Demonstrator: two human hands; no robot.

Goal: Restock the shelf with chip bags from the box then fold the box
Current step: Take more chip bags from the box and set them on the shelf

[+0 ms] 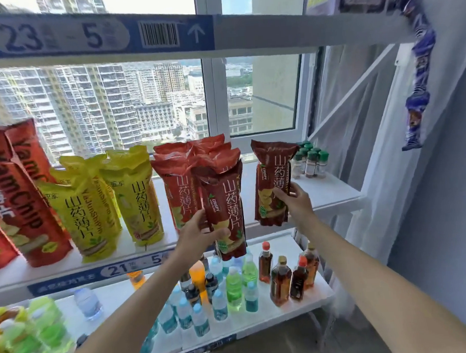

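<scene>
Left hand (202,232): fingers wrapped round the lower half of a dark red chip bag (224,212), thumb across its front; the bag is upright, in front of the shelf edge.
Right hand (295,200): fingers closed on the side of a second dark red chip bag (271,185), held upright over the middle shelf (332,195).
Writing on both bags: "CRISPY" and "山药薄片".
Shelf row, left to right: red "YamChip" boxes (17,195), yellow bags (135,197) reading "山药薄片" and partly "YaJunShiPin", orange-red bags (178,179) just behind the left-hand bag.
Open room: bare shelf surface to the right of the orange-red bags, up to the green-capped jars (310,160) at the back right.
Shelf labels: "23 - 5" with barcode and arrow on the top rail (95,35); "21 - 5" on the middle shelf's front edge.
Lower shelf: drink bottles (233,287).
Box: not in view.
</scene>
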